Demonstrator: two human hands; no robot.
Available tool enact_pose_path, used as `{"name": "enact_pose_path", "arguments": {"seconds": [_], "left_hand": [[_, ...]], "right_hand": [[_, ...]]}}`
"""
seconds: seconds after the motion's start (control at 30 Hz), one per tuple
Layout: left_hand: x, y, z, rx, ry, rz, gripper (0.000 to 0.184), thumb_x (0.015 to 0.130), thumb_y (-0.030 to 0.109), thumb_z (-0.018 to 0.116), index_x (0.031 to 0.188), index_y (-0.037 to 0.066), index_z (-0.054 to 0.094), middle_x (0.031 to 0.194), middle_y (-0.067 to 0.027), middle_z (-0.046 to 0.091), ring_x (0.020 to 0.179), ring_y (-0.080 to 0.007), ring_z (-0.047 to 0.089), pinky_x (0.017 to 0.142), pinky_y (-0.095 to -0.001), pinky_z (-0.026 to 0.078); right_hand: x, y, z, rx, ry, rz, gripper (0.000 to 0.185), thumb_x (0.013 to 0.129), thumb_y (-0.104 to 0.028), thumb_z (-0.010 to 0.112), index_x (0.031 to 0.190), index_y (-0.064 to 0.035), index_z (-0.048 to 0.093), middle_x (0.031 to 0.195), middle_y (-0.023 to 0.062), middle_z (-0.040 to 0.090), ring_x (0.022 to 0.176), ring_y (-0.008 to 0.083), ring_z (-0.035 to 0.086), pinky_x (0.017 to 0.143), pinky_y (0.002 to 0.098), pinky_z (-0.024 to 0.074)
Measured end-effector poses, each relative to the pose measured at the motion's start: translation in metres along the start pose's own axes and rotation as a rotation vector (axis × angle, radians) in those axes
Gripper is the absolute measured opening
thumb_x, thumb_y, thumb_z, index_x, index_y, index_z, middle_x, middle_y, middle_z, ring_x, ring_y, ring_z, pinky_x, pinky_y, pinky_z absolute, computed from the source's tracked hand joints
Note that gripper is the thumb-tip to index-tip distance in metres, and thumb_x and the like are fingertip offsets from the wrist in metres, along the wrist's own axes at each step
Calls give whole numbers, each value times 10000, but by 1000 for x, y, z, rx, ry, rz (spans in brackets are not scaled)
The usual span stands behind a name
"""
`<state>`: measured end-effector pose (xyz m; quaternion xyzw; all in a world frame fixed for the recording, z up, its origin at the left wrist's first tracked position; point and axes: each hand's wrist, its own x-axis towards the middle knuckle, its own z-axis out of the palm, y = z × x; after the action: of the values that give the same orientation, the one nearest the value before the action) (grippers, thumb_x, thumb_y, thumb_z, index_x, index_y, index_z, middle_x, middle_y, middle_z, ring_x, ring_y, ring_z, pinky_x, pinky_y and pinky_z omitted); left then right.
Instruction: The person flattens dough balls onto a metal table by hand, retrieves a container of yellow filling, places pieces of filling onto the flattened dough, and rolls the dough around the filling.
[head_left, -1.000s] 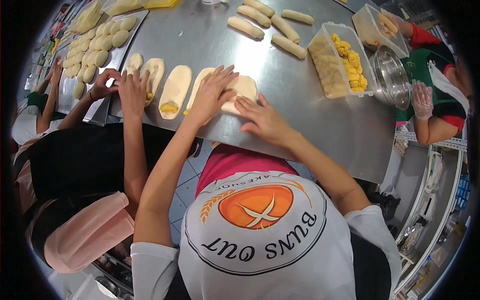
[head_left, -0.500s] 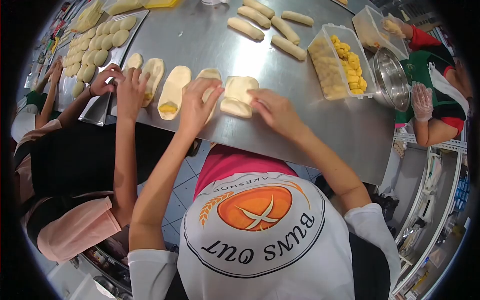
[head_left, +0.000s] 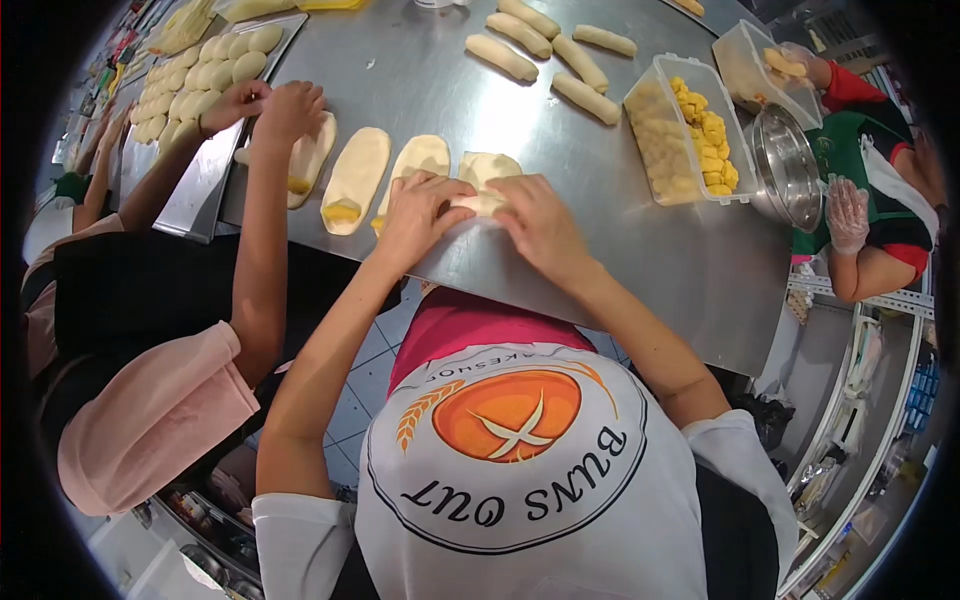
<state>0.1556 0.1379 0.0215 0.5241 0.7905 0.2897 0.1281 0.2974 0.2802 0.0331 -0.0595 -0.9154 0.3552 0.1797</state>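
Observation:
A flat piece of dough (head_left: 490, 165) lies on the steel table in front of me, its near end folded into a roll. My left hand (head_left: 422, 212) and my right hand (head_left: 540, 218) both pinch this rolled end, thumbs on the near side and fingers over the top. The fingers hide most of the roll. Left of it, partly covered by my left hand, is another flattened dough piece (head_left: 420, 157). Beside that lies an oval dough piece (head_left: 358, 170) with yellow filling (head_left: 342, 212) at its near end.
Several rolled dough logs (head_left: 501, 57) lie farther back. At the right stand a plastic tub (head_left: 660, 150) of yellow filling pieces and a metal bowl (head_left: 790, 165). A co-worker's hands (head_left: 290, 112) work close on my left; another person's gloved hand (head_left: 848, 215) is at the right.
Both my hands have come together over the near end of the dough, the left moving right and the right moving inward. The left co-worker's hands have shifted away from the table's front edge.

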Motion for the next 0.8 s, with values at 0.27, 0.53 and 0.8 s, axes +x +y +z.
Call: {"name": "enact_pose_path", "arguments": {"seconds": [0.27,0.53,0.8], "left_hand": [[8,-7,-2,-75,150,109,316,737,239,668,1010,91,607,1007,-84,553,908,-262,510,801,-371,341],[19,-10,3,-160,-77,66,290,726,180,675,989,87,593,946,-45,584,812,-231,555,794,-341,346],[16,-1,9,-101,133,111,471,725,240,684,1142,81,533,1097,-137,524,981,-289,505,895,-387,336]], "right_hand": [[13,16,8,221,-127,119,436,730,2,589,1147,-67,481,1043,148,538,993,323,505,809,370,436],[14,3,1,-49,8,-74,455,724,-1,597,1157,-64,474,1030,155,553,976,332,506,828,367,420],[22,22,-2,240,-180,175,452,730,2,607,1152,-79,466,1088,140,517,1023,306,499,833,363,421]]}}
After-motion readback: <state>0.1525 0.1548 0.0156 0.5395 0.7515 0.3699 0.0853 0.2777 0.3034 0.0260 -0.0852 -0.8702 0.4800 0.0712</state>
